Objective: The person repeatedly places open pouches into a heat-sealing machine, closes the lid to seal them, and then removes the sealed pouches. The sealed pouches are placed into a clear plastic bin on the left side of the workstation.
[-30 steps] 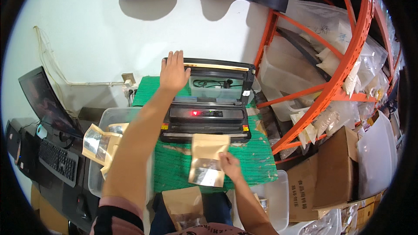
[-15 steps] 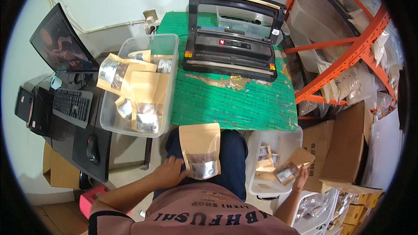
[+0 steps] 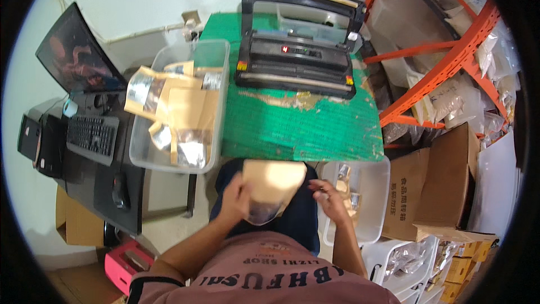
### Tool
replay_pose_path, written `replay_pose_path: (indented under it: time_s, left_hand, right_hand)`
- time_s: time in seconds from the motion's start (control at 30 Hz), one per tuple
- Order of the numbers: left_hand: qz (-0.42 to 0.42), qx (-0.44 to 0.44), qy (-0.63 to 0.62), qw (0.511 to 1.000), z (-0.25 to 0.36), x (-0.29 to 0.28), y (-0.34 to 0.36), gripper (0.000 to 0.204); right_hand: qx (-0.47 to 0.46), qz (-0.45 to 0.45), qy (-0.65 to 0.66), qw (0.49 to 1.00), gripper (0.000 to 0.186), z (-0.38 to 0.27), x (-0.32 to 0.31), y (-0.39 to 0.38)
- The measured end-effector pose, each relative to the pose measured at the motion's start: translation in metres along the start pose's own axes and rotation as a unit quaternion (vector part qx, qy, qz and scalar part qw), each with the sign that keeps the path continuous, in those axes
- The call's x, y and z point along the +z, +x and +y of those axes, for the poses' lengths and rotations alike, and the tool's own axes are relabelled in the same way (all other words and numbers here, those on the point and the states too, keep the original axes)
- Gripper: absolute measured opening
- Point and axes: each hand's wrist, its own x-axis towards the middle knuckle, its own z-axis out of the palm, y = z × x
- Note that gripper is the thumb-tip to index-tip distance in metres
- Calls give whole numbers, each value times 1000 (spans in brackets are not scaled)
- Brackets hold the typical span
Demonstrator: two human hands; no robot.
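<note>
A brown kraft-paper pouch (image 3: 274, 183) with a clear lower window is over my lap, blurred by motion. My left hand (image 3: 236, 198) grips its left edge, fingers closed on it. My right hand (image 3: 332, 198) is held just right of the pouch, apart from it, with its fingers spread and nothing in them. Behind that hand, several similar pouches lie in a clear plastic bin (image 3: 372, 231). More kraft pouches fill a larger clear bin (image 3: 224, 79) on the left.
On a green-covered table (image 3: 264, 135) stands a black sealing machine (image 3: 295, 59), its lid raised. To the left are a monitor (image 3: 79, 50), keyboard (image 3: 93, 136) and mouse (image 3: 120, 190). An orange rack (image 3: 450, 73) and a cardboard box (image 3: 447, 180) stand right.
My right hand has let go of a pouch at the right bin and moved left toward my lap. My left hand has taken hold of the lap pouch, which is raised and shifted right.
</note>
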Motion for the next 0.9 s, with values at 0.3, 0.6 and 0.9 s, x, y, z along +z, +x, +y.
replay_pose_path:
  time_s: [0.3,0.6,0.9]
  left_hand:
    - [-142,-80,-328,930,25,42,80,40]
    - [-224,-244,-412,849,16,69,170,50]
    - [-179,-369,-433,803,37,72,182,54]
  right_hand:
    - [-34,89,198,976,24,-74,22,118]
    - [-100,175,-157,967,26,-61,-29,253]
    - [-385,334,-438,740,40,-225,-132,426]
